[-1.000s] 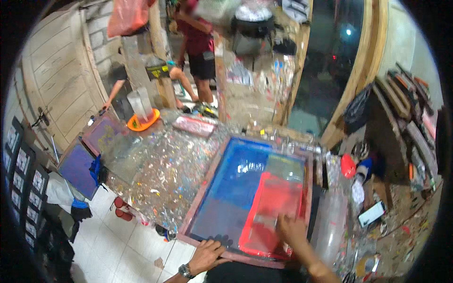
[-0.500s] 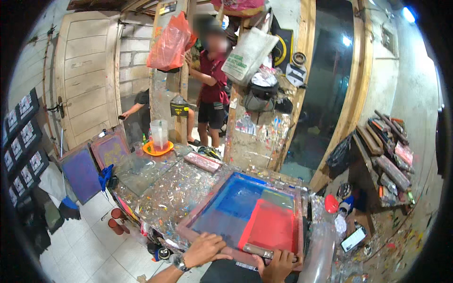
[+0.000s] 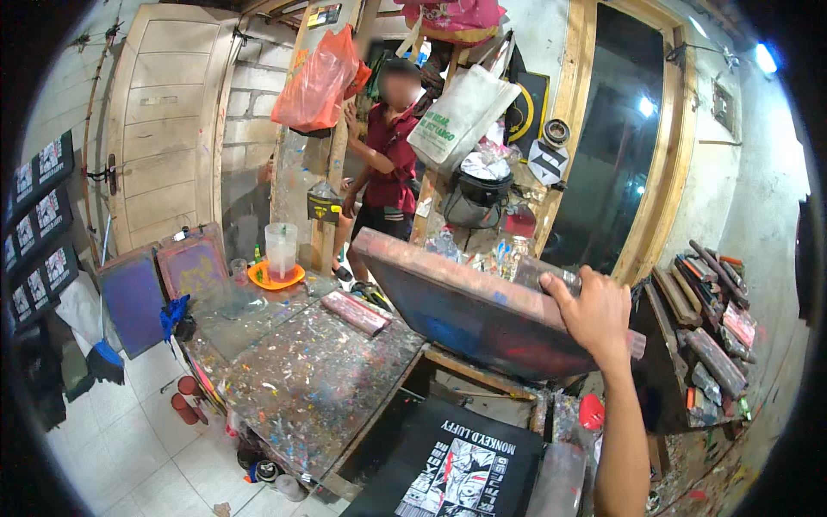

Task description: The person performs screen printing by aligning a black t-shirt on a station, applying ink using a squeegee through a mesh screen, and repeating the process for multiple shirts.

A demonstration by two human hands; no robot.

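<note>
My right hand (image 3: 594,306) grips the top edge of a wooden-framed screen (image 3: 461,310), which is raised up on its side with blue and red ink showing on its face. A squeegee (image 3: 532,271) lies along that edge under my fingers. Below it, a black printed fabric (image 3: 413,482) with a white and red graphic lies flat, beside a rolled clear plastic sheet (image 3: 562,482). My left hand is not in view.
A paint-spattered table (image 3: 276,388) holds a pink bar (image 3: 353,314) and a jug on an orange tray (image 3: 276,277). Two screens lean at left, squeegees are piled at right, and a person in maroon (image 3: 392,155) stands beyond hanging bags (image 3: 452,121).
The screen has swung from lying flat to raised, uncovering the printed fabric. My right hand has moved up with it, and my left hand has left the view.
</note>
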